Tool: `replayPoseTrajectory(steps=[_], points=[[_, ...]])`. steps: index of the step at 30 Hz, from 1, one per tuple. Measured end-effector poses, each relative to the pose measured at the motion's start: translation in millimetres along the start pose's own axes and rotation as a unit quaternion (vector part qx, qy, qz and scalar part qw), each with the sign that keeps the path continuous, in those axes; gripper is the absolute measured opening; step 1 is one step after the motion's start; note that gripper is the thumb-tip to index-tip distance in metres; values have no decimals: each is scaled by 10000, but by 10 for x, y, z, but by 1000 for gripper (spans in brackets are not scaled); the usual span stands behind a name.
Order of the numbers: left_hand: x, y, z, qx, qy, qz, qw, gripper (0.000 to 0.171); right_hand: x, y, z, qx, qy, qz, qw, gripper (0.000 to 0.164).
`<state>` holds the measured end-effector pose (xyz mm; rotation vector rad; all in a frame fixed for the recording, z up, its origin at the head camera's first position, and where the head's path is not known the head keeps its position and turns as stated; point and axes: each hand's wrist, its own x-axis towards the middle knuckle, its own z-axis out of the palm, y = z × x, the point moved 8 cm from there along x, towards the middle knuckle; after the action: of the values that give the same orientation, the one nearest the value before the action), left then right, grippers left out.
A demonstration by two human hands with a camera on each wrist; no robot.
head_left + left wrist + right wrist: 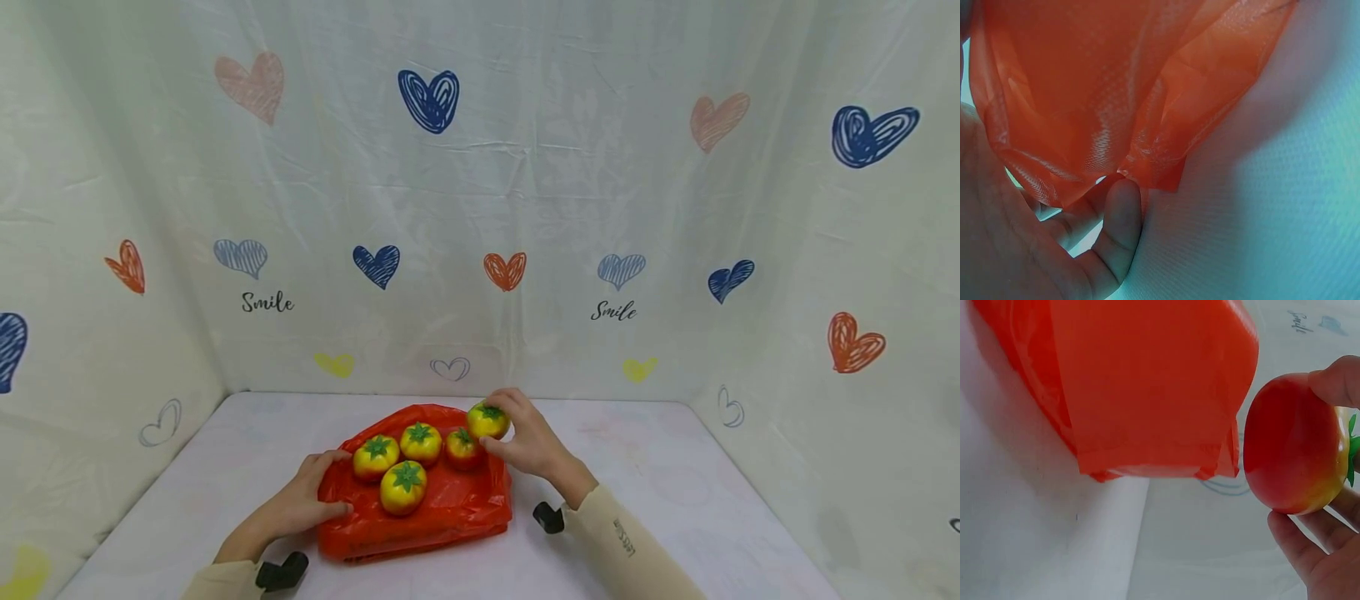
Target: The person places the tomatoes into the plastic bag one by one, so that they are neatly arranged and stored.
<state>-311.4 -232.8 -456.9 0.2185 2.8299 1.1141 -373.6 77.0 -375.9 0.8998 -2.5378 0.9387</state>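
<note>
A red plastic bag lies on the table with several yellow-and-red tomatoes on it, each with a green leafy top. Among them are a front tomato, a left one and a redder one on the right. My right hand grips another tomato between thumb and fingers, above the bag's back right corner. At the bag's left side, my left hand holds its edge. In the left wrist view the thumb meets the bag's gathered plastic, with fingers partly hidden behind.
The white table extends to both sides of the bag. Behind and beside it hangs a pale curtain printed with hearts and "Smile". Black wrist pieces sit at both sleeve cuffs.
</note>
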Motion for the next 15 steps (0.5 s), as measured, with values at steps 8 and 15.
replayPoseTrajectory(steps=[8,15], points=[[-1,12,-9,31,28,57,10000,74,-41,-199,112,420,-277,-421,9978,44],[-4,12,1,33,15,-49,10000,73,-93,-306,274,550,-651,-586,9946,45]])
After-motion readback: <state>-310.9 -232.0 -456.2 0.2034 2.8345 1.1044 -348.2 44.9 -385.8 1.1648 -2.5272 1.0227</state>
